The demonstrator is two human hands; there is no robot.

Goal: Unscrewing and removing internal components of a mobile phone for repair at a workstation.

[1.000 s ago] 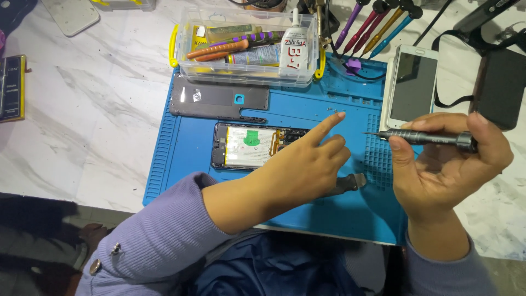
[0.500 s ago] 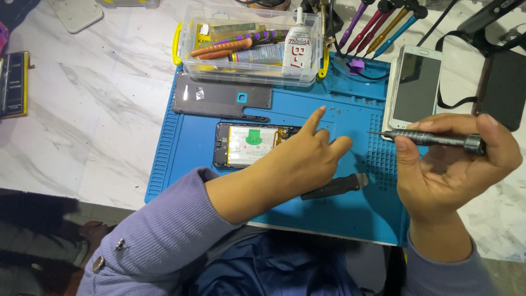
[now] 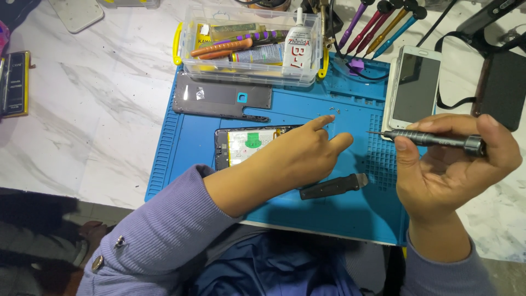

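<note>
Change: left hand [image 3: 298,159] has slid a little right over the opened phone since a second ago, index finger now lower and stretched toward the small screws [image 3: 330,112]; right hand holds much the same pose.
Left hand: lies over the right end of the opened phone [image 3: 249,145], index and middle fingers extended, the rest loosely curled; grip closed on nothing.
Right hand: right hand [image 3: 455,161] is raised over the mat's right edge, grip wrapped narrowly round the precision screwdriver [image 3: 433,139], thumb and fingertips pinching its dark shaft.
Screwdriver: held level, thin tip pointing left toward the left fingers, well clear of the mat.
Opened phone: flat near the middle of the blue work mat [image 3: 285,208], back off, green and white parts showing, its right part hidden by the left hand.
Back cover: grey back cover [image 3: 222,98] lies on the mat just behind the phone, apart from it.
Pry tool: black pry tool [image 3: 333,186] rests on the mat just beside the left wrist.
Around: clear plastic box [image 3: 249,68] of tools and a glue bottle [image 3: 298,41] sits at the mat's far edge; white phone [image 3: 415,87] lies face up at the right; all on the marble tabletop [image 3: 93,120].
</note>
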